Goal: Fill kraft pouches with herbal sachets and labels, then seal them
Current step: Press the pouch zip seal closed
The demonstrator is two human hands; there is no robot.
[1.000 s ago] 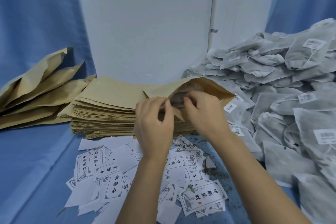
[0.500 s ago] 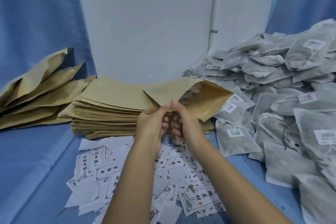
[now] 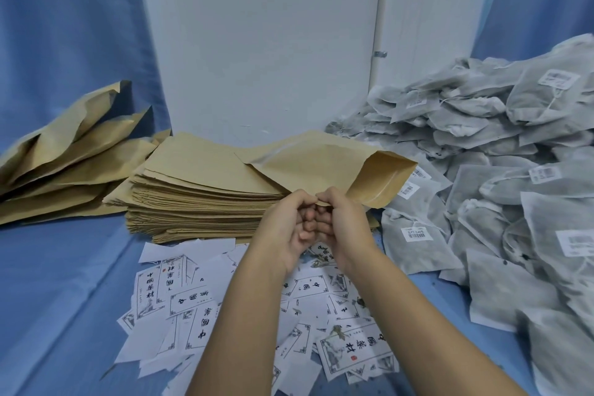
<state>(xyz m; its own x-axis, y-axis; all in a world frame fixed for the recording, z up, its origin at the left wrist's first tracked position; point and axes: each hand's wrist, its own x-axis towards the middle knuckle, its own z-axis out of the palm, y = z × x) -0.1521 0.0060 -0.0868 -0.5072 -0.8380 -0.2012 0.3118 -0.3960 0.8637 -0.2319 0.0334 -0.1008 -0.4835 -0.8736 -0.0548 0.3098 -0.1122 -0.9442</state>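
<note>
Nearest, under both forearms, loose white labels printed with black characters lie scattered and overlapping on the blue-covered table, with a few bits of dried herb among them. Above these the two hands meet. The left hand and the right hand are pressed together knuckle to knuckle, fingers curled. Each pinches the near edge of one kraft pouch between thumb and fingers.

That pouch is lifted off the table and tilts up and away from the hands. Its mouth gapes to the right of them, showing the tan inside (what it holds, if anything, cannot be told).

Just beyond the hands and to their left sits a thick stack of flat kraft pouches, which the held pouch partly overhangs. To the right of the hands a large heap of grey mesh herbal sachets runs from near to far, many carrying small white barcode tags. Well off to the left of the hands, past the stack, several bulkier kraft pouches lean on one another. Farthest back stands a white panel, with blue cloth on either side.
</note>
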